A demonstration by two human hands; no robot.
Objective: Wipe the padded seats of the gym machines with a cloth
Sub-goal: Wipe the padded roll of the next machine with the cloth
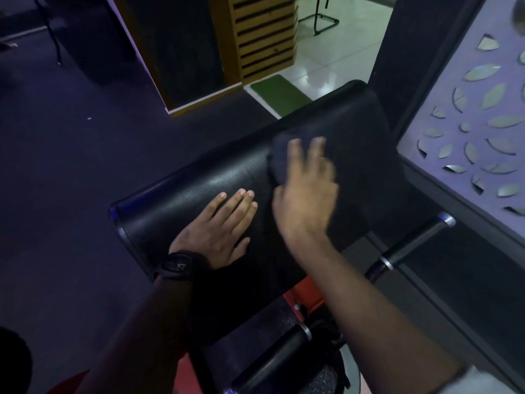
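Black vinyl seat pad (199,191) is mid-wipe: right hand (305,191), fingers spread, presses the dark cloth (279,153) onto its far half, left hand (218,223) lies flat and empty nearer, so the job looks only partly done.

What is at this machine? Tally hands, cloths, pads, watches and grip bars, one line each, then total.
Hands: 2, left hand, right hand
Cloths: 1, dark cloth
Pads: 1, black pad
Watches: 1, black watch
Grip bars: 2, far grip bar, near grip bar
Total: 7
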